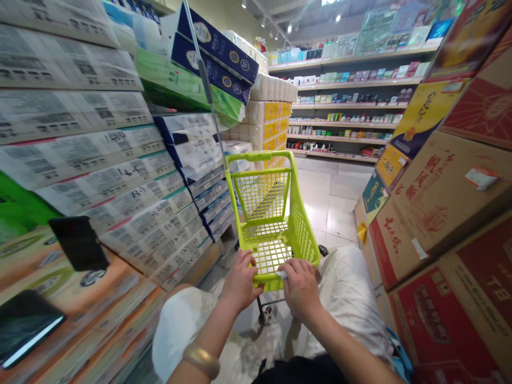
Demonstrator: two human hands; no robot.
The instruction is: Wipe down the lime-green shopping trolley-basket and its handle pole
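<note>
A lime-green child-size shopping cart (303,226) stands between my knees, its lattice basket empty and a thin pole rising from its far left corner. My left hand (240,281) is closed around the near rim at the left corner, thumb below the edge. At the right part of the same rim, my right hand (301,285) is closed with a small white wad (282,275) under its fingers, pressed against the plastic. The wad looks like tissue or cloth, mostly hidden by the fingers. Under the basket, a caster wheel (263,316) shows.
Stacked white tissue packs (76,114) line the left side. Two dark phones or flat devices, one upright (79,244) and one lying (28,326), rest on orange packs. Cardboard cartons (438,186) rise on the right. Product shelves (352,82) stand behind the tiled floor (316,200).
</note>
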